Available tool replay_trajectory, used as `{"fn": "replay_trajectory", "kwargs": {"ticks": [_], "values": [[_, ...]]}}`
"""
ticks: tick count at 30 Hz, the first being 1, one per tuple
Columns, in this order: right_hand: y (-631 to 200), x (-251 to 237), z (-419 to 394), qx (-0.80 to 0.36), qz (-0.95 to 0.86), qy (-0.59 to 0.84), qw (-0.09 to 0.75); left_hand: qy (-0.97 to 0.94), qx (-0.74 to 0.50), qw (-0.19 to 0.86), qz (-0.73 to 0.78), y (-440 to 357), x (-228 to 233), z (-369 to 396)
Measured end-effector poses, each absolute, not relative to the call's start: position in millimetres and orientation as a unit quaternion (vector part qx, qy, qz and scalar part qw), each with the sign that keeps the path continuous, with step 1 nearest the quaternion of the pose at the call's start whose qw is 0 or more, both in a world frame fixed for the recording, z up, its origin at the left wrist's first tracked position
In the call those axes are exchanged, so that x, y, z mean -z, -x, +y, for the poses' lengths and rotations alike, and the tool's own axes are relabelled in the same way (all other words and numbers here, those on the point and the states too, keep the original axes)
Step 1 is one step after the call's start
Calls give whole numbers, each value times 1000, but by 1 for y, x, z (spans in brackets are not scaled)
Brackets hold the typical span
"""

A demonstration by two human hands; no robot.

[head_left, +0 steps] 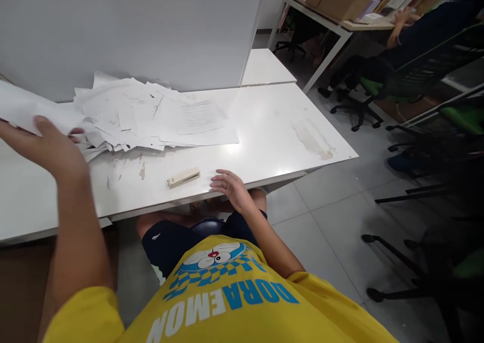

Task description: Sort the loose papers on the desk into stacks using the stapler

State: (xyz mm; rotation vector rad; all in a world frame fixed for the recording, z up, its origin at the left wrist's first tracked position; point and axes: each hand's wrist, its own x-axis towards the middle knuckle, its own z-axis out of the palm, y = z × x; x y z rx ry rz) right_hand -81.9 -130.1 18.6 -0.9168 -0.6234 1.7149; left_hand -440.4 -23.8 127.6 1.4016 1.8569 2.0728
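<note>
My left hand (60, 146) is raised at the far left, closed on white sheets of paper (34, 106). The thumb lies against the sheets, and part of the paper runs out of view. My right hand (232, 189) rests at the table's front edge, fingers apart and holding nothing. Just left of its fingertips a cream stapler (183, 177) lies on the white table (264, 131). Behind the stapler spreads a messy pile of papers (128, 111), some with handwriting. One written sheet (202, 116) is on top at the pile's right side.
A grey-white partition (132, 25) stands along the table's back edge. Brownish stains (317, 141) mark the table's right end. To the right are office chairs (363, 101) and another desk with a cardboard box (344, 0), where a person in dark clothing sits.
</note>
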Motion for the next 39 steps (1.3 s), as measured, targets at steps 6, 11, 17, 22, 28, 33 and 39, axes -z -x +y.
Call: {"fn": "replay_trajectory", "kwargs": {"ticks": [6,11,17,22,28,33,39], "values": [[102,-51,-143,-749,-358,265,490,-450,-690,297,483,243,-116,-116],[66,-45,-141,-586,-286,408,639,-461,-500,543,493,194,-78,-148],[47,-3,-148,-523,-240,527,625,-552,-481,201,651,240,-42,-140],[64,13,-150,-559,-272,533,574,-671,-409,-37,617,285,-29,-124],[65,18,-152,-551,-294,546,558,-757,-287,-61,584,268,-13,-138],[58,23,-157,-534,-321,569,536,-744,-241,-50,622,237,-1,-151],[54,24,-157,-539,-338,578,512,-754,-140,-26,641,224,-33,-138]]}}
